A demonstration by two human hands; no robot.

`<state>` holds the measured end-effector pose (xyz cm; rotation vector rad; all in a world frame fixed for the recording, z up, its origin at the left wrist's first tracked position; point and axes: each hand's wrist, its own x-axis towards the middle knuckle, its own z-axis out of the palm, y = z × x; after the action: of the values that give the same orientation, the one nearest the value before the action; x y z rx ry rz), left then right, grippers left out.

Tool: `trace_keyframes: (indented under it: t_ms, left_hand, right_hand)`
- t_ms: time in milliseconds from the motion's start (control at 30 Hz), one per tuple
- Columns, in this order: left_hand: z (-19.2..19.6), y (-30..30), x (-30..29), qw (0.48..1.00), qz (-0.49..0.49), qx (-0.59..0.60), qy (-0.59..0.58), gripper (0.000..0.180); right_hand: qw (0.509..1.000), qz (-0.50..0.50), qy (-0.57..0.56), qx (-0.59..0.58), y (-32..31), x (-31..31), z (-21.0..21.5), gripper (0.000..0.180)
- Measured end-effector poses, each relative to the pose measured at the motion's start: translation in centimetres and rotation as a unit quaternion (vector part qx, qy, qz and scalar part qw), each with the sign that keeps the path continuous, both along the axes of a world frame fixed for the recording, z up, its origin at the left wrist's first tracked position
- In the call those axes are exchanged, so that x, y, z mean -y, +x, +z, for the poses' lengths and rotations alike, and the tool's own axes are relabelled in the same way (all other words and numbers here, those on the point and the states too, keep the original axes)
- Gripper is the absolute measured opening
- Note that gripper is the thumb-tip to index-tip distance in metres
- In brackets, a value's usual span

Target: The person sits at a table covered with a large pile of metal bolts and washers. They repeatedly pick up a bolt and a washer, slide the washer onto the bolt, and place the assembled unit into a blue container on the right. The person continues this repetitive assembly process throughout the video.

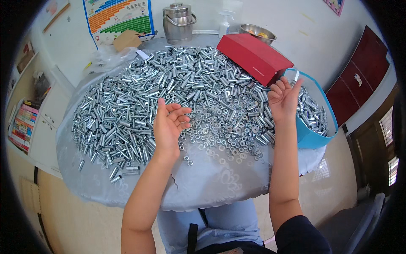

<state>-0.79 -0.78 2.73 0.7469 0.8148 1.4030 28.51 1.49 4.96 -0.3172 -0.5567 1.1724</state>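
Note:
A large heap of silvery metal sleeves and bolts (127, 106) covers much of the table. Washers and nuts (215, 133) lie loose at its near middle. Over the heap's near edge, my left hand (168, 127) is half curled, thumb apart, with nothing visible in it. My right hand (283, 101) is raised at the near left rim of a blue bin (308, 137), palm turned up, fingers loosely bent and thumb apart. No part shows in its grip; a small pale piece behind the thumb tip is unclear. Inside the bin lie more metal sleeves (313, 114).
A red box (256, 57) rests on the far right of the heap. Behind stand a steel pail (179, 29), a spray bottle (224, 27) and a metal bowl (258, 34). Clear plastic bags (108, 59) lie far left. The table (203, 186) has a pale cloth.

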Motion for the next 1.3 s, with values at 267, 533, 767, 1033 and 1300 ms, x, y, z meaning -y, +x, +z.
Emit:
trace_keyframes:
  t_ms: [267, 533, 767, 1033, 1300]
  left_hand:
    - [-0.4, -0.9, -0.6, 0.999, -0.016, 0.028, -0.039, 0.035]
    - [-0.3, -1.5, -1.9, 0.973, 0.029, -0.219, 0.062, 0.023]
    - [-1.0, -3.7, -2.4, 0.757, 0.122, -0.6, 0.227, 0.02]
    - [1.5, -4.3, 0.6, 0.653, -0.102, -0.743, 0.105, 0.032]
    - [1.0, -4.0, 0.7, 0.644, -0.122, -0.741, 0.144, 0.031]
  right_hand:
    - [0.948, 0.076, -0.145, 0.273, -7.3, 1.1, -0.7, 0.039]
    - [0.652, -0.127, -0.033, 0.746, -10.2, 2.0, -2.7, 0.017]
    - [0.557, -0.029, 0.11, 0.823, -11.3, 3.0, -2.9, 0.018]
    - [0.572, -0.017, 0.104, 0.813, -11.5, 2.9, -2.8, 0.017]
    - [0.59, -0.112, 0.123, 0.79, -10.5, 2.4, -3.0, 0.014]
